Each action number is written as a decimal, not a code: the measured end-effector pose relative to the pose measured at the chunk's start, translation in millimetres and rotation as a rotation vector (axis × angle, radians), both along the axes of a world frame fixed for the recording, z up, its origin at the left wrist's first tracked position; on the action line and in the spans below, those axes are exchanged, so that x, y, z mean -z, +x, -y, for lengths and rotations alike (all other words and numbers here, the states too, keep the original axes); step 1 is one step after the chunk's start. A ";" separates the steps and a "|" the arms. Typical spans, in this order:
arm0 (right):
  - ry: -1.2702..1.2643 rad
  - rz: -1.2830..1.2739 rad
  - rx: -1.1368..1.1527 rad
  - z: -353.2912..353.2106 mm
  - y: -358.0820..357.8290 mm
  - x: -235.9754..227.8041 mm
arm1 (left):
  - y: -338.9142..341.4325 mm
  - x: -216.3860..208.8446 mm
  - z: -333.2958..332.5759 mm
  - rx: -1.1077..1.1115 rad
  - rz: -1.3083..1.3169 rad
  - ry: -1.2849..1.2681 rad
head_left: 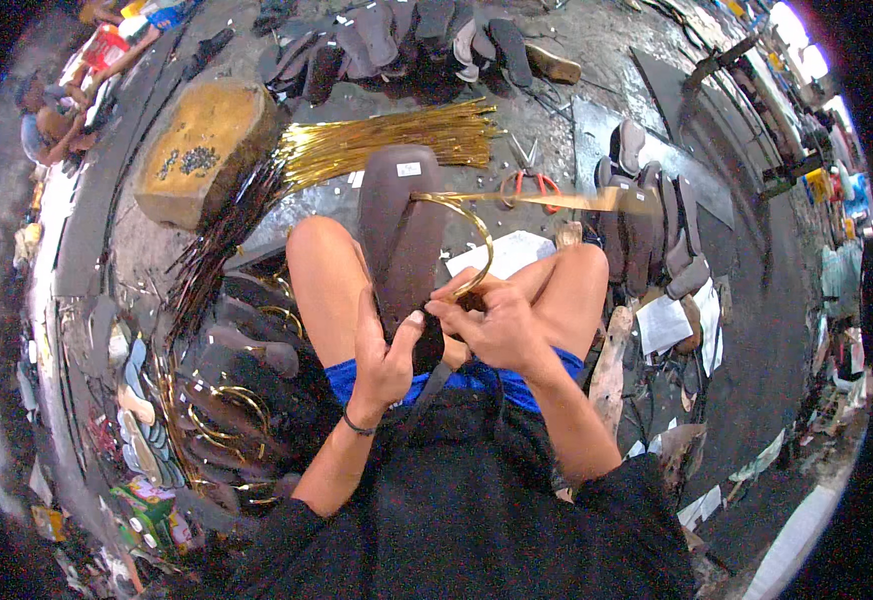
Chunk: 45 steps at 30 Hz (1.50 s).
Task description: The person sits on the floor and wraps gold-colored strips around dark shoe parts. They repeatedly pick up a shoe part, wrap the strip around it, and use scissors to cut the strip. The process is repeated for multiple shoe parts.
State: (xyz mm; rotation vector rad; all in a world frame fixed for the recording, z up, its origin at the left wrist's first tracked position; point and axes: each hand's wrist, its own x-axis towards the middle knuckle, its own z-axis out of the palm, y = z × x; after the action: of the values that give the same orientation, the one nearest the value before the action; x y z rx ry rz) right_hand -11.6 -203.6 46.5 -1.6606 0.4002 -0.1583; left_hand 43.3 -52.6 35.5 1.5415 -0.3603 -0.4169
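Observation:
A dark brown sandal sole [402, 230] with a small white label stands lengthwise between my knees. My left hand [387, 365] is closed around its near end, with the thumb along the edge. From a spot near the sole's far end comes a shiny gold strap [488, 242], which curves round to the right and back toward me. My right hand [497, 318] pinches the strap's near end close to the sole's right edge. Whether that end enters the sole is hidden by the fingers. Another length of gold strip [577, 200], blurred, stretches rightward from the sole.
Ahead lies a bundle of gold strips [397, 140], beside a thick block [212, 105] bearing small dark bits. A red-handled tool [530, 190] lies beyond my right knee. Several soles [647, 220] lie at right, more [367, 40] at the back. Gold-strapped sandals [227, 415] lie at left.

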 end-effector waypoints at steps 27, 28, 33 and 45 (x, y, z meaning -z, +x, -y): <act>0.779 -0.030 -0.295 11.9 2.0 46.9 | 24.3 -21.2 -14.0 0.120 -0.512 -0.215; 0.667 0.076 -0.320 11.8 2.8 47.8 | 29.2 -8.6 -17.3 0.133 -0.449 -0.165; -0.237 0.224 0.205 30.1 2.5 17.7 | 58.9 -23.0 -49.8 0.554 0.265 0.505; -0.166 0.135 0.123 1.5 -4.9 52.6 | 50.8 26.9 -66.2 -0.360 -0.189 -0.184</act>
State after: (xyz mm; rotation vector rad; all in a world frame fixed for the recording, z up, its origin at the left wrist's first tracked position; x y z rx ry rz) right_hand -16.5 -205.1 -6.1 -1.7763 0.3952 -0.4022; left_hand 94.1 13.6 8.6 1.3394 0.0279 -0.2359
